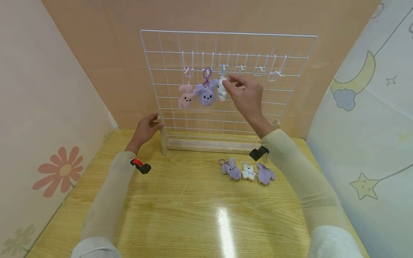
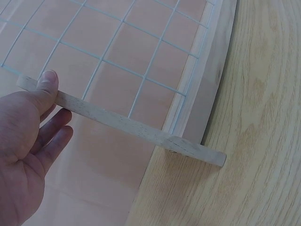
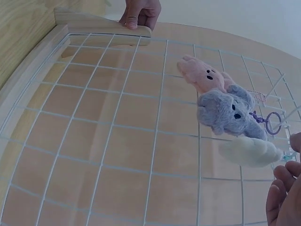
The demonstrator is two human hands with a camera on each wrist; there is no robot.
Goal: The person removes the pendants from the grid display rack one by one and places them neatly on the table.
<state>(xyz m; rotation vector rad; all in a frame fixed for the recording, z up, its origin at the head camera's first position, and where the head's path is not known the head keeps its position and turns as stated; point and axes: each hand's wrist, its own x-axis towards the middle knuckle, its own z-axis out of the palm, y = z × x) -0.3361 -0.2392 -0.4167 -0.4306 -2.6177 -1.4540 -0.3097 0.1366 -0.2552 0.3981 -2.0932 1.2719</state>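
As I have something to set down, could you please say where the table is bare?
The table is bare between the left sleeve and the three lying plush charms, in front of the wooden base, and nearer the camera than those charms. It is crowded where they lie, beside the right sleeve.

Wooden table (image 1: 174,222) with wire rack (image 1: 209,110), two purple plushes (image 1: 233,171) and one white plush (image 1: 248,172).

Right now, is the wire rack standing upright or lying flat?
Upright. In the head view, the wire rack rises from its wooden base on the table, and the left hand grips its side post.
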